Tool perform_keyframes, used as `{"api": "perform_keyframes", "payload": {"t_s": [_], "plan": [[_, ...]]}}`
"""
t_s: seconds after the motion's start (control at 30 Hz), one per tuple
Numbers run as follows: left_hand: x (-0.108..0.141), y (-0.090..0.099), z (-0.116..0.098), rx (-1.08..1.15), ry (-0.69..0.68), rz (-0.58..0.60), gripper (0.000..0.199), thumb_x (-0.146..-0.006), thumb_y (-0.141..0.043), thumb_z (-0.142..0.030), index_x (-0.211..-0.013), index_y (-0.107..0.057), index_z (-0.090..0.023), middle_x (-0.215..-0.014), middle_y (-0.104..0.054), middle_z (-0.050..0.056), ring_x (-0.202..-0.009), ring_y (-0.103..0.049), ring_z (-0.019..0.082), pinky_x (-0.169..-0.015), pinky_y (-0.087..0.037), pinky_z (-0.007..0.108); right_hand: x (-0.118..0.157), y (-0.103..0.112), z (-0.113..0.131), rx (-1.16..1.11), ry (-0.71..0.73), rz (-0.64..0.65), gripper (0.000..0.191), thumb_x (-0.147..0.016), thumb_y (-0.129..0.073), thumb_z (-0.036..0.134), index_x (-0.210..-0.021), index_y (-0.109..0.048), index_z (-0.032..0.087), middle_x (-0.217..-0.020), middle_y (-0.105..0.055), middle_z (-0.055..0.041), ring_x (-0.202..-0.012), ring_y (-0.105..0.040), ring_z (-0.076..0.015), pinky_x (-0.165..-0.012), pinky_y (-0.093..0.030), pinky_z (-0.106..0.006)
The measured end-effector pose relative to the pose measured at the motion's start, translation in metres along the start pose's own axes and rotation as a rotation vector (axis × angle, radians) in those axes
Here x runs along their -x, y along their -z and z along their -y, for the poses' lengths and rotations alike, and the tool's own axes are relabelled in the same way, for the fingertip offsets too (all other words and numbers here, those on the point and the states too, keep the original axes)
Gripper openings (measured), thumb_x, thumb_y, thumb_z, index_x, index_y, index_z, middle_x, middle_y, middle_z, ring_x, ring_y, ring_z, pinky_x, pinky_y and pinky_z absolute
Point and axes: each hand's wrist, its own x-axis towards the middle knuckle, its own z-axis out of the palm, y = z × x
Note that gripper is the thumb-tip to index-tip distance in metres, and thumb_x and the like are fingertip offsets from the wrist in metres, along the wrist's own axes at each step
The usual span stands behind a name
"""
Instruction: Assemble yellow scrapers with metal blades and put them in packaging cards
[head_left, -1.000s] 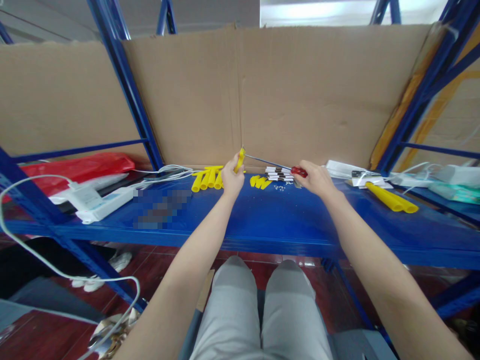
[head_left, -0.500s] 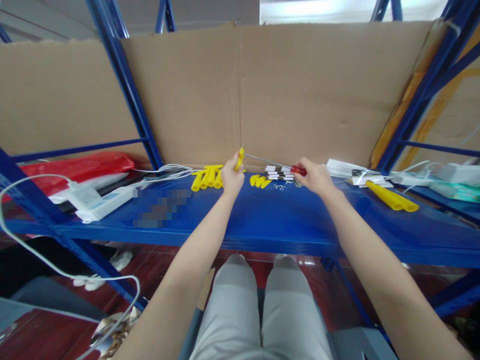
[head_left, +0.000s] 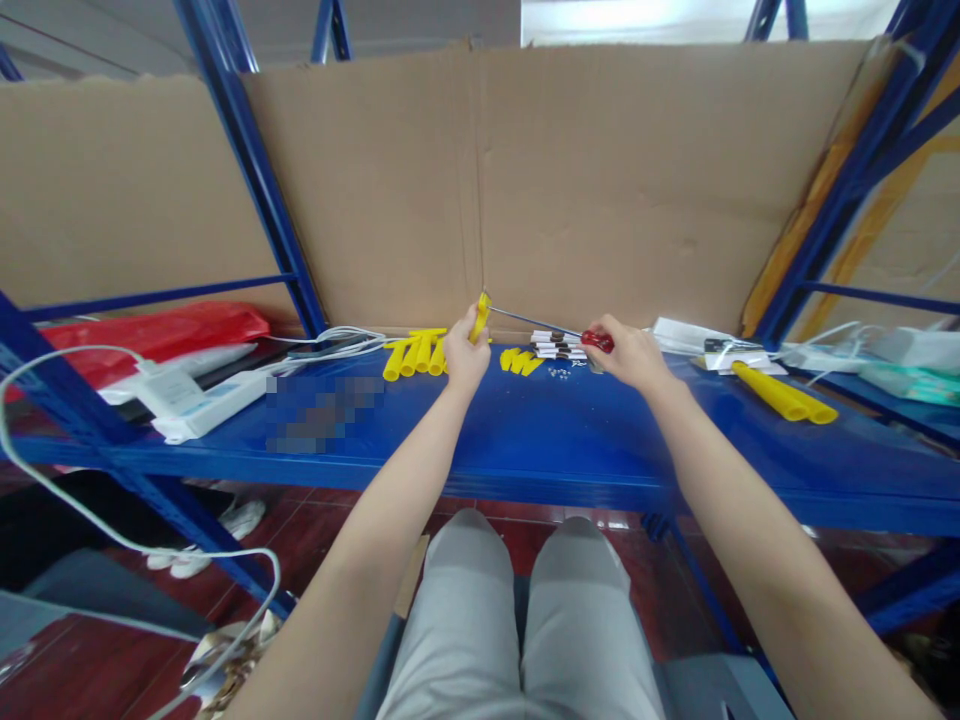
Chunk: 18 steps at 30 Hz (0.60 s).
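Observation:
My left hand [head_left: 466,356] is closed around a yellow plastic part [head_left: 482,312], raised above the shelf; most of it is hidden by the fingers. In my right hand [head_left: 626,350] is the red handle of a screwdriver [head_left: 597,341], its long metal shaft running left to the yellow part. Whether the tip sits in a screw is too small to tell. Beside my left hand lie several yellow tubes [head_left: 417,357]. Between the hands are small yellow pieces [head_left: 519,360], a stack of white and black parts [head_left: 556,345] and tiny metal bits [head_left: 559,374], likely screws.
The blue shelf [head_left: 555,430] has a cardboard wall [head_left: 600,190] behind it. At left stand a white power strip [head_left: 214,405], cables and a red bag [head_left: 165,335]. Two yellow tubes [head_left: 784,392] lie at right near white packets. Blue posts [head_left: 262,190] frame both sides.
My hands stay nearly in place, the screwdriver still reaching the yellow part. My right knee has shifted slightly to the right.

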Motion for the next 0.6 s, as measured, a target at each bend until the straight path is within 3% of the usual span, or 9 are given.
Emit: {"api": "perform_keyframes", "payload": {"t_s": [0.23, 0.6], "plan": [[0.0008, -0.0005, 0.0026, -0.040, -0.054, 0.025, 0.041, -0.083, -0.061, -0.014, -0.124, -0.064, -0.016, -0.123, -0.068, 0.013, -0.120, -0.060, 0.026, -0.109, -0.042, 0.041, 0.0013, 0.0030, -0.0001, -0.027, 0.071, 0.001, 0.023, -0.089, -0.051, 0.040, -0.092, -0.065, 0.022, -0.088, -0.073, -0.0087, -0.079, -0.065, -0.0238, -0.059, -0.036, -0.028], [0.0004, -0.0005, 0.0062, -0.058, -0.130, 0.003, 0.041, -0.084, -0.059, -0.016, -0.125, -0.062, -0.019, -0.116, -0.069, 0.011, -0.112, -0.064, 0.024, -0.102, -0.048, 0.039, 0.0011, 0.0026, -0.0007, -0.042, 0.078, 0.035, 0.029, -0.092, -0.048, 0.041, -0.098, -0.068, 0.021, -0.091, -0.073, -0.0094, -0.080, -0.065, -0.0239, -0.061, -0.039, -0.029]]}}
